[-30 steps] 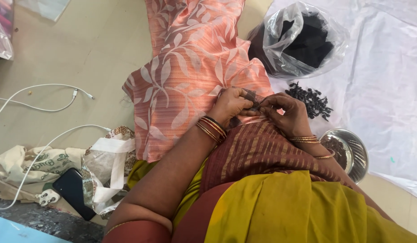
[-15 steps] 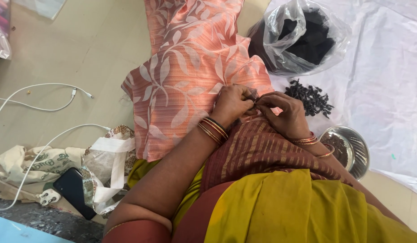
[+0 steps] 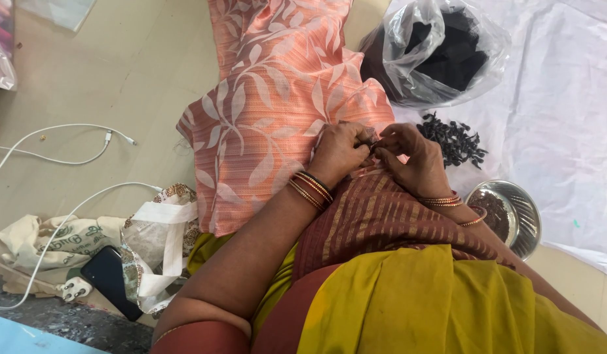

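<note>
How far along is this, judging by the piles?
Done: the steel bowl holds some brown pieces. In hand: left hand and right hand pinch one small dark piece. Left: a dark heap on the white sheet and a full plastic bag.

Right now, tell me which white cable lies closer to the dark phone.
The lower white cable, curving across the cloth bag beside the phone; the upper cable lies apart on bare floor.

Bare floor [image 3: 120,85] lies open at 10 o'clock of the hands. White cables [image 3: 74,141] cross it at 9 o'clock. At 1 o'clock a plastic bag [image 3: 441,52] blocks passage; dark pieces [image 3: 454,139] lie at 3 o'clock, a steel bowl [image 3: 523,216] at 4 o'clock.
</note>
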